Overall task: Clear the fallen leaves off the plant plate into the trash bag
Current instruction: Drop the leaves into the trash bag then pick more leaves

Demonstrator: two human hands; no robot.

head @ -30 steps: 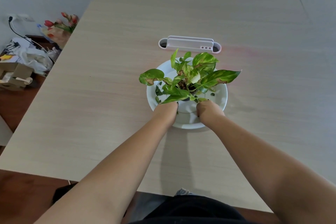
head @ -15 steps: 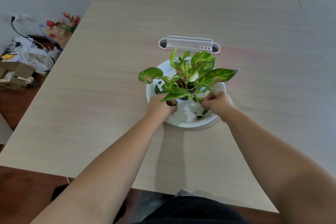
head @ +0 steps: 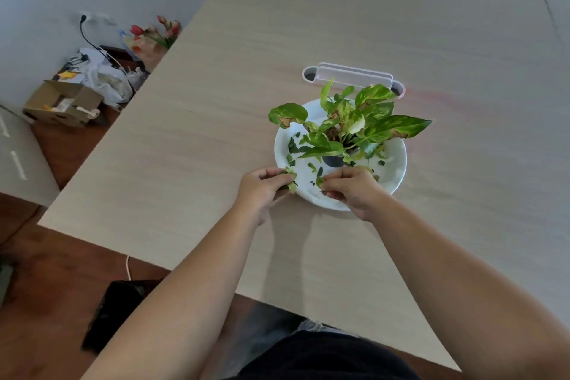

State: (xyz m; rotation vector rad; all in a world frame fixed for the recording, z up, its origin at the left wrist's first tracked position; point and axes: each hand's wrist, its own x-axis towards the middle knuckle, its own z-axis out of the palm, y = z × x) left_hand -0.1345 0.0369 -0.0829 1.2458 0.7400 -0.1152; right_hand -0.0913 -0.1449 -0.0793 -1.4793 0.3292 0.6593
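Observation:
A white plate (head: 396, 160) sits on the wooden table (head: 216, 108) with a small potted plant (head: 348, 129) standing in it. Several dark green leaf scraps (head: 292, 146) lie on the plate's left and near side. At the plate's near-left rim my left hand (head: 263, 190) is closed on a bunch of fallen leaves (head: 290, 179). Over the near rim my right hand (head: 350, 187) pinches a small leaf piece (head: 320, 181) between its fingertips. No trash bag is clearly in view.
A white slotted holder (head: 351, 77) lies on the table just behind the plate. On the floor to the left are a cardboard box (head: 61, 103), plastic bags (head: 105, 80) and a bunch of tulips (head: 155, 32). A dark object (head: 114, 311) lies under the table's near edge.
Both hands have come off the pot's sides and drawn back to the plate's near rim. They now hold leaf pieces. The view has shifted, so the plate appears further right.

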